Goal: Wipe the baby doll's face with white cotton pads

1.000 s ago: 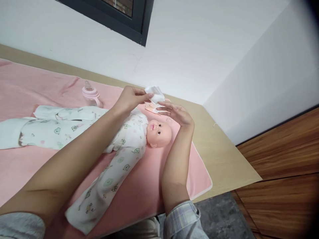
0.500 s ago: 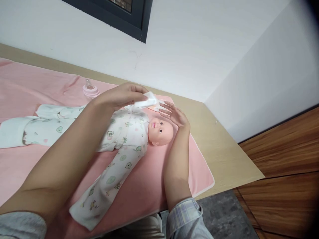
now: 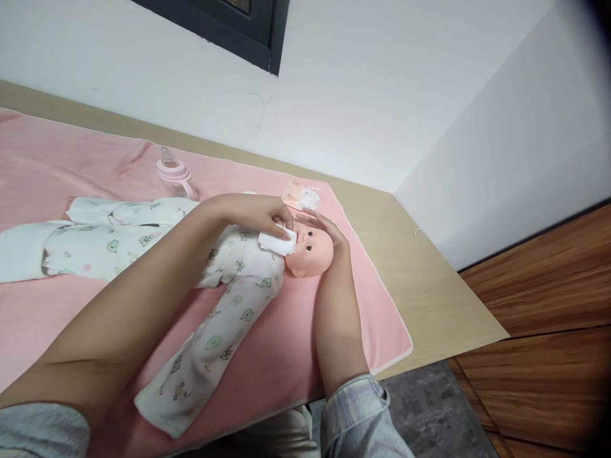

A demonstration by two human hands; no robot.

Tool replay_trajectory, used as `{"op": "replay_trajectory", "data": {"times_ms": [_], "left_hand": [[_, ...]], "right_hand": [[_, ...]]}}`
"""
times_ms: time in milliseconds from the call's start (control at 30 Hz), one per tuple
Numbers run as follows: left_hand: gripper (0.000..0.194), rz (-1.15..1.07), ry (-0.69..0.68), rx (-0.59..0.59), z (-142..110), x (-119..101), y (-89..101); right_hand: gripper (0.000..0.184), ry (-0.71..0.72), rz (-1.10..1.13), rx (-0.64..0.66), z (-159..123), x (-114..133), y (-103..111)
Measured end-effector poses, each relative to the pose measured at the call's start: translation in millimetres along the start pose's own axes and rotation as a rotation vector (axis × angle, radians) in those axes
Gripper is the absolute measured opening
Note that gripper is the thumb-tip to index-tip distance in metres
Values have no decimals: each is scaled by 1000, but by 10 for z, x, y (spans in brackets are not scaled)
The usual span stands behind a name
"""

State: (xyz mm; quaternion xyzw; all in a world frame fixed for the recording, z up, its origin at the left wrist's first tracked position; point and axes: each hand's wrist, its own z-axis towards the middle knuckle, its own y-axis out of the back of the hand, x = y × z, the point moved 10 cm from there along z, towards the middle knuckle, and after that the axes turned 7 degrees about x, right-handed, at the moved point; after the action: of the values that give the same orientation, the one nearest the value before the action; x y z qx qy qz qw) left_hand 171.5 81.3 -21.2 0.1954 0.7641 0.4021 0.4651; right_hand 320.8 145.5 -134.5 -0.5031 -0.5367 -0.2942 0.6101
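Left hand pinches a folded white cloth between thumb and fingers, thumb bent over it, other fingers curled in and partly hidden. Cloth is at the doll's neck and chin, over the collar; long axis runs roughly left to right, about in line with the doll's body, one end toward the face, other end toward the chest. Whether it presses on the chin, can't tell. Right hand is at the far side of the doll's head, fingers long and loosely extended, curved a little, gripping nothing; they point left toward the other hand, wrist just beside the crown. Contact with the head can't be made out for sure. Doll is on its back on the pink mat, face up, long axis across the view, crown to the right, legs to the left; near sleeve slants down-left toward the person, cuff end near the mat edge. Small orange-and-white packet lies on the mat just beyond the head. Pink-lidded bottle stands beyond the legs, teat up, handle to the right. Mat covers much of the wooden table; white wall and dark window frame behind, wood-grain cabinet at right.
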Motion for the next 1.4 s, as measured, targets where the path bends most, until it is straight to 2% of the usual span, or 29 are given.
{"op": "replay_trajectory", "data": {"times_ms": [100, 367, 633, 1067, 1400], "left_hand": [[30, 40, 30, -16, 28, 16, -15], [22, 105, 121, -70, 53, 4, -26], [18, 175, 156, -100, 45, -5, -19], [30, 190, 205, -192, 41, 81, 104], [28, 198, 214, -284, 8, 26, 184]], "right_hand": [[29, -33, -6, -32, -11, -42, -5], [24, -11, -18, -103, -127, -14, -103], [25, -37, -21, -106, -78, -51, -73], [27, -14, -93, -111, -15, -49, -8], [41, -19, -92, -101, 58, -116, 61]]}}
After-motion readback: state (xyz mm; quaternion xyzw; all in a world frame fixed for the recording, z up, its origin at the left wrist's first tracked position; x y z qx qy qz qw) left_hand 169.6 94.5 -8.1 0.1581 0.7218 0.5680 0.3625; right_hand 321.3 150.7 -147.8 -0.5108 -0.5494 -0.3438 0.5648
